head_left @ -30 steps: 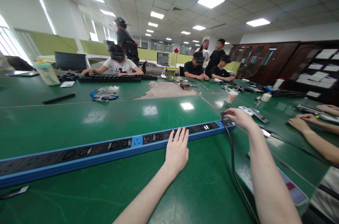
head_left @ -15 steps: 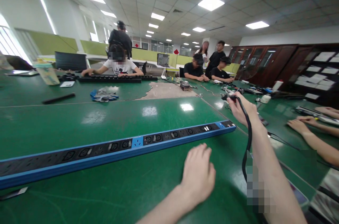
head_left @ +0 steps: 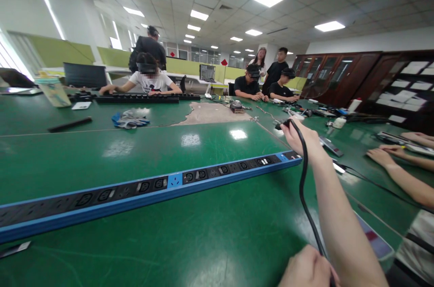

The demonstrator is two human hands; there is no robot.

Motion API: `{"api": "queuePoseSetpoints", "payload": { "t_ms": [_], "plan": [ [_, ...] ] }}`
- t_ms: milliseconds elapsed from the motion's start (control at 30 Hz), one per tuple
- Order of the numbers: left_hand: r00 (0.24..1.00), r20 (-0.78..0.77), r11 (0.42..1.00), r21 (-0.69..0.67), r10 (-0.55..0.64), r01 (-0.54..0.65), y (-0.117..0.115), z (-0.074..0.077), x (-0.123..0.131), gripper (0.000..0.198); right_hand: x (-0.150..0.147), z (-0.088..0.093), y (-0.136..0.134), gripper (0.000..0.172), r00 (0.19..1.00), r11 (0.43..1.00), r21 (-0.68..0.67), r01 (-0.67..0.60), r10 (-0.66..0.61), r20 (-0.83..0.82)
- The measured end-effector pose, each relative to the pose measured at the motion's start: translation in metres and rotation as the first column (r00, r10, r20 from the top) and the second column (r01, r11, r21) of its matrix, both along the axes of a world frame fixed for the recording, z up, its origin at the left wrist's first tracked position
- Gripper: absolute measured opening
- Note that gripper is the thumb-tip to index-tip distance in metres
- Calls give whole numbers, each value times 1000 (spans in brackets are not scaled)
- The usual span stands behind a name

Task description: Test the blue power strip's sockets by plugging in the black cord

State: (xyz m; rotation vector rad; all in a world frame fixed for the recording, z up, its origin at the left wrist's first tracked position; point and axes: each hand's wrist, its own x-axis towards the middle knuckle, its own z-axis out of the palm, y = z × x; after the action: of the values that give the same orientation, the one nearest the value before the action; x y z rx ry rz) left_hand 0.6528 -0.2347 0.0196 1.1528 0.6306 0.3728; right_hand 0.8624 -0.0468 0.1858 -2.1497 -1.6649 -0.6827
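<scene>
Past the right end of the blue power strip (head_left: 217, 185), my right hand (head_left: 300, 135) is closed on the plug end of a black power cord (head_left: 303, 183). The plug's dark tip (head_left: 280, 125) pokes out to the left of my fingers and is too small to make out fully. From there the cord hangs down along my right forearm. My left hand (head_left: 307, 269), partly cut off by the bottom edge, has its fingers curled around the lower cord. The strip lies slantwise on the green table (head_left: 190, 242), its dark sockets and blue sockets facing up.
Blue-grey gloves (head_left: 130, 118), a black bar (head_left: 70, 124) and a patterned cup (head_left: 53, 91) are on the left side. A phone (head_left: 331, 146) lies beyond my right wrist. A co-worker's hands (head_left: 381, 158) rest at the right. Several people sit or stand across the table.
My left hand has gone from open beside the strip to the lower right and closed on the cord. My right hand has shifted slightly left with the plug. The view has turned slightly.
</scene>
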Motion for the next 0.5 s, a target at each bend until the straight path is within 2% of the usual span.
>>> {"api": "queuePoseSetpoints", "payload": {
  "t_ms": [67, 100, 167, 233, 267, 300, 333, 433, 467, 500],
  "plan": [
    [991, 120, 987, -155, 68, -49, 24, 19, -8, 48, 22, -7, 5, 49, 999, 997, -65, 43, -44, -8],
    [977, 169, 983, -151, 133, -108, 40, 26, -12, 48, 35, -11, 7, 50, 997, 991, -114, 76, -78, -17],
    [945, 182, 962, -61, 271, -265, 74, 33, -22, 45, 62, -22, 10, 51, 987, 967, -206, 149, -160, -36],
    [943, 122, 947, 49, 308, -316, 109, 33, -34, 44, 86, -34, 11, 47, 978, 939, -293, 179, -201, -47],
    [940, 66, 926, 164, 334, -340, 127, 31, -41, 45, 97, -40, 11, 45, 975, 927, -323, 193, -218, -42],
    [921, -8, 871, 328, 389, -365, 143, 28, -48, 46, 105, -46, 11, 44, 974, 914, -354, 198, -225, -36],
    [883, -74, 779, 511, 463, -365, 158, 26, -56, 47, 111, -51, 11, 44, 973, 904, -377, 201, -229, -29],
    [822, -85, 645, 666, 564, -374, 194, 24, -80, 37, 121, -64, 13, 44, 974, 878, -435, 199, -228, -15],
    [806, -89, 611, 702, 586, -366, 201, 25, -87, 33, 122, -67, 15, 44, 973, 870, -450, 198, -230, -15],
    [781, -99, 548, 767, 616, -335, 205, 24, -92, 29, 122, -69, 17, 43, 972, 861, -468, 199, -234, -18]
  ]
}}
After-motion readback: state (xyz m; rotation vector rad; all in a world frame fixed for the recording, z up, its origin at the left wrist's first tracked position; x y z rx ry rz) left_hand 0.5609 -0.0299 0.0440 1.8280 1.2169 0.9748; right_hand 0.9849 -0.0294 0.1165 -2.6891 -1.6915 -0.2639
